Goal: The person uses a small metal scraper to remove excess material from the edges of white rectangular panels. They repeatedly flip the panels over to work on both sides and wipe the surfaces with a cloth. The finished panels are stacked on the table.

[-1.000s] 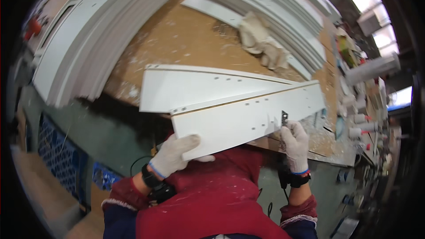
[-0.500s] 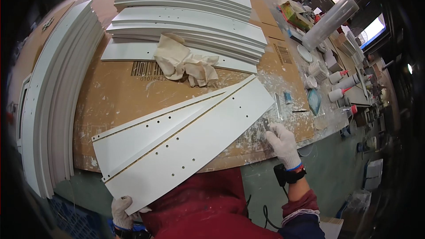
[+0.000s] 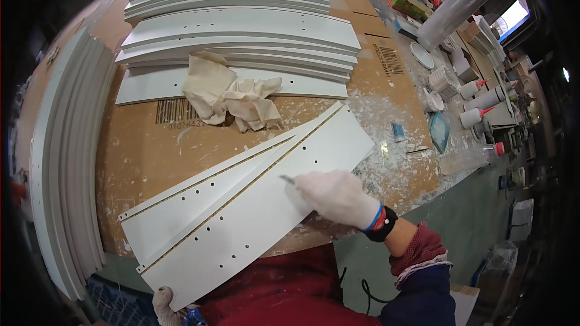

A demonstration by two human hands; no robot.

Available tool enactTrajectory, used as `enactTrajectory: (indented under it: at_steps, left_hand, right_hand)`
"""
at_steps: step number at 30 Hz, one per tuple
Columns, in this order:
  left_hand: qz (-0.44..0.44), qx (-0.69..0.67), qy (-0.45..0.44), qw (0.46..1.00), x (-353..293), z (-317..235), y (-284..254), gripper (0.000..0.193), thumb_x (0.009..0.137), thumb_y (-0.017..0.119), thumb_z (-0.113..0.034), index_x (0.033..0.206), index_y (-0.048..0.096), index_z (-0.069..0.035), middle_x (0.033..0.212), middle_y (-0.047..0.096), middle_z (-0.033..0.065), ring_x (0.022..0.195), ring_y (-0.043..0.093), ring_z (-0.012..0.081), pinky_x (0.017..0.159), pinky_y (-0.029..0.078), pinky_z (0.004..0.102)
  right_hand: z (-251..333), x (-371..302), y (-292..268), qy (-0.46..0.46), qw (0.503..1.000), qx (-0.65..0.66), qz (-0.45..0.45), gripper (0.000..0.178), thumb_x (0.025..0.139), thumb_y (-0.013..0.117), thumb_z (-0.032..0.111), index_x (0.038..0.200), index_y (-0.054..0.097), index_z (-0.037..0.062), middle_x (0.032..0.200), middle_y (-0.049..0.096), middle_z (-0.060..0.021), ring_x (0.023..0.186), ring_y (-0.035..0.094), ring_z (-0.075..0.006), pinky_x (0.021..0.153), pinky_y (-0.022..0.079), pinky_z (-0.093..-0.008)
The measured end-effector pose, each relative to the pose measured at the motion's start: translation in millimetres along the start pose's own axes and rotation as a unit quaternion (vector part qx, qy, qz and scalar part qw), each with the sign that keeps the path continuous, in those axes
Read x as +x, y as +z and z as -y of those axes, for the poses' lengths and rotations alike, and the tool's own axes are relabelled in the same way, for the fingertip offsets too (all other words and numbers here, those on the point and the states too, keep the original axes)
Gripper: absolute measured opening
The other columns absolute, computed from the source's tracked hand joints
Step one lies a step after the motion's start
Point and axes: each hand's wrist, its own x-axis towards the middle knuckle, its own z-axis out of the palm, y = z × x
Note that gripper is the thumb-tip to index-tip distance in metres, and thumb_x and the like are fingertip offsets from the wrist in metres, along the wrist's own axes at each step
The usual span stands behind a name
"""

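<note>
My right hand [image 3: 338,196], in a white glove, is closed over the front white panel. A small grey metal blade [image 3: 287,178] sticks out past its fingertips; the rest of it is hidden in the glove. Gloved too, my left hand [image 3: 164,306] grips the near left corner of that white panel [image 3: 241,223], which has drilled holes and a narrow brown groove along its far edge. A second grooved panel [image 3: 175,205] lies partly underneath it, fanned out at an angle. Both rest on a cardboard-covered table [image 3: 151,163].
Stacks of white panels stand at the far side [image 3: 241,27] and the left [image 3: 63,163]. A crumpled cream cloth [image 3: 232,93] lies before the far stack. Glue bottles [image 3: 474,116], a clear plastic bottle [image 3: 471,160] and a plastic film roll [image 3: 459,6] occupy the right side.
My right hand has moved left from the table's right side to over the front panel, with the blade in its fingers. The metal strip that lay on the cardboard no longer shows there.
</note>
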Motion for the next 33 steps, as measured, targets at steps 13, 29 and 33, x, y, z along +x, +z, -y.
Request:
enactTrajectory:
  at_steps: [13,29,33]
  left_hand:
    - [0.042,-0.097,0.078,0.991,44,59,-74,0.053,0.085,0.065,-0.018,0.121,0.039,0.012,0.100,0.061,0.0314,0.078,0.067,0.0440,0.054,0.063,0.0469]
    - [0.091,-0.110,0.032,0.989,42,63,-65,0.060,0.082,0.063,-0.021,0.123,0.039,0.016,0.104,0.058,0.0353,0.072,0.068,0.0411,0.048,0.060,0.0372]
    - [0.159,-0.140,0.032,0.977,28,38,-31,0.064,0.082,0.063,-0.020,0.126,0.034,0.017,0.111,0.055,0.0361,0.080,0.066,0.0464,0.057,0.062,0.0472]
  right_hand:
    - [-147,-26,-52,0.343,0.887,0.123,-0.284,0.026,0.089,0.056,0.022,0.106,0.059,0.0031,0.083,0.064,-0.0175,0.073,0.062,-0.0313,0.068,0.047,-0.0393]
    - [-168,-48,-42,0.416,0.894,-0.125,-0.110,0.038,0.081,0.059,0.038,0.097,0.056,0.0038,0.096,0.063,-0.0221,0.094,0.059,-0.0408,0.080,0.045,-0.0455]
    - [-164,-48,-49,0.470,0.872,-0.004,-0.139,0.042,0.080,0.060,0.036,0.105,0.055,0.0031,0.097,0.063,-0.0197,0.093,0.060,-0.0370,0.080,0.045,-0.0439]
